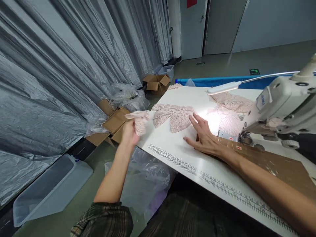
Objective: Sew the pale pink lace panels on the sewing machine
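Note:
Off the left edge of the white sewing table [170, 148], my left hand [130, 132] is closed around a bunched piece of pale pink lace [141, 122]. Its fingers are partly hidden and slightly blurred. My right hand [202, 136] rests on the tabletop with fingers spread, the fingertips at the right end of a flat pink lace piece [181, 117] with scalloped points. Right of that hand stands a white sewing machine [278, 108], its lamp shining on another lace piece [230, 121] near the needle area. More pink lace [233, 100] lies behind it.
A printed ruler [187, 167] runs along the table's front edge. Brown card [271, 161] covers the surface by the machine. On the floor at left are cardboard boxes [116, 120], clear plastic bags [130, 98] and a translucent bin [51, 187]. A plastic bag [145, 177] hangs below the table edge.

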Demonstrator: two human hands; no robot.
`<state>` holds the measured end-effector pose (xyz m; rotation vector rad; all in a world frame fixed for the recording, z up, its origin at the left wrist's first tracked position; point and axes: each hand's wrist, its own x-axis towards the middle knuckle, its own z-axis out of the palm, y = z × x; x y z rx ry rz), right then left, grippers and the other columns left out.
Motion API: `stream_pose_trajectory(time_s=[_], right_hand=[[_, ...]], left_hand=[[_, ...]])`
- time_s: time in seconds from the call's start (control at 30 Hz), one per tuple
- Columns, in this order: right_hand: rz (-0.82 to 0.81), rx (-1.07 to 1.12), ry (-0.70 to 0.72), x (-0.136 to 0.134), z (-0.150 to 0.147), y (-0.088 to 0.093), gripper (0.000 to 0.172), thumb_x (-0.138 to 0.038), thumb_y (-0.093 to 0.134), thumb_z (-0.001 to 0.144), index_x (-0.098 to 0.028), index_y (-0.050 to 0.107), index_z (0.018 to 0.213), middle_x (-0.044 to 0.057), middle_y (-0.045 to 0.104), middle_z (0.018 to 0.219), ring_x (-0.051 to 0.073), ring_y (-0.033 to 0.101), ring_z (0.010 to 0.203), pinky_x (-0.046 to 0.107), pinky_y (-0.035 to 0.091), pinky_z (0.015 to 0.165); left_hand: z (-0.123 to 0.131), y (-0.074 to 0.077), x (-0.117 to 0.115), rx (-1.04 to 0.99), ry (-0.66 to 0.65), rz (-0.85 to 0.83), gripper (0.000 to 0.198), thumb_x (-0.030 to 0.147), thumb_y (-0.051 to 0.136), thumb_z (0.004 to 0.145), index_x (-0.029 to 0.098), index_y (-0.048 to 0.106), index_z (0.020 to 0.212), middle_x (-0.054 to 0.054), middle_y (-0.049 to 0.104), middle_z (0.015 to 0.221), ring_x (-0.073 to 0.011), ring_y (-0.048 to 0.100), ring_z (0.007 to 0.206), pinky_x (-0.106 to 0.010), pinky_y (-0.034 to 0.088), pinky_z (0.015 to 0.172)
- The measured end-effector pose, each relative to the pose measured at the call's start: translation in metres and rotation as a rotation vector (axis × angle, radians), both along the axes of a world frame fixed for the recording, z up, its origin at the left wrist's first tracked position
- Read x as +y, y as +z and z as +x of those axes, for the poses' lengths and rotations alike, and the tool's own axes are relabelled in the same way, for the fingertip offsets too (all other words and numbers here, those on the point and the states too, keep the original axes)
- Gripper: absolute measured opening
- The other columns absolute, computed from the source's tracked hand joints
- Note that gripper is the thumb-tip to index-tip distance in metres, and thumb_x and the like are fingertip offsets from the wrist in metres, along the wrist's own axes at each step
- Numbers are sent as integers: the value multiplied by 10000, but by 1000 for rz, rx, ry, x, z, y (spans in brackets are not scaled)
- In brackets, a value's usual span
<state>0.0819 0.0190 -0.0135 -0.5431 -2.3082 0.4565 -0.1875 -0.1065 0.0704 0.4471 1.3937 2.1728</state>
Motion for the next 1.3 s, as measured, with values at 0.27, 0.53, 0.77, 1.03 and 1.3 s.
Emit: stream_pose_trajectory(time_s=[0.27, 0.53, 0.77, 1.03, 1.3], right_hand=[[-710, -151, 344, -61, 68, 51, 471, -633, 599, 894, -185, 682, 1016, 67, 658, 1006, 193, 606, 928, 354, 539, 869], [-1276, -183, 464, -93, 137, 72, 515, -600, 678, 858, -163, 473, 678, -64, 339, 603, 43, 285, 550, 189, 259, 498], [-1436, -219, 313, -75, 185, 68, 482, -632, 633, 876, -150, 631, 882, -19, 544, 672, 61, 463, 528, 201, 379, 494], [-874, -205, -357, -13, 184, 41, 464, -651, 592, 861, -200, 698, 893, 2, 610, 642, 107, 483, 513, 242, 331, 462], [-784, -169, -376, -4, 190, 16, 515, -639, 522, 908, -197, 750, 1043, 33, 711, 814, 171, 606, 678, 284, 435, 585]], left_hand=[[145, 3, -3, -190, -844, -209, 537, 639, 711, 828, 158, 670, 1065, -153, 778, 1007, -334, 747, 1012, -460, 623, 874], [182, 2, 8, 133, -1309, -307, 753, 444, 982, 547, 209, 624, 1167, -41, 731, 816, -152, 663, 692, -251, 499, 660], [175, -9, 27, 566, -1255, -317, 352, 475, 715, 860, 183, 695, 1055, -20, 633, 843, -86, 500, 628, -218, 372, 570], [159, -20, 94, 1546, -1022, -343, 283, 252, 435, 993, 203, 657, 1162, -100, 680, 1142, -226, 652, 937, -357, 499, 797], [184, -26, 224, 1653, -983, -218, 186, 198, 525, 937, 185, 699, 1002, -115, 702, 1101, -264, 655, 1040, -399, 499, 972]])
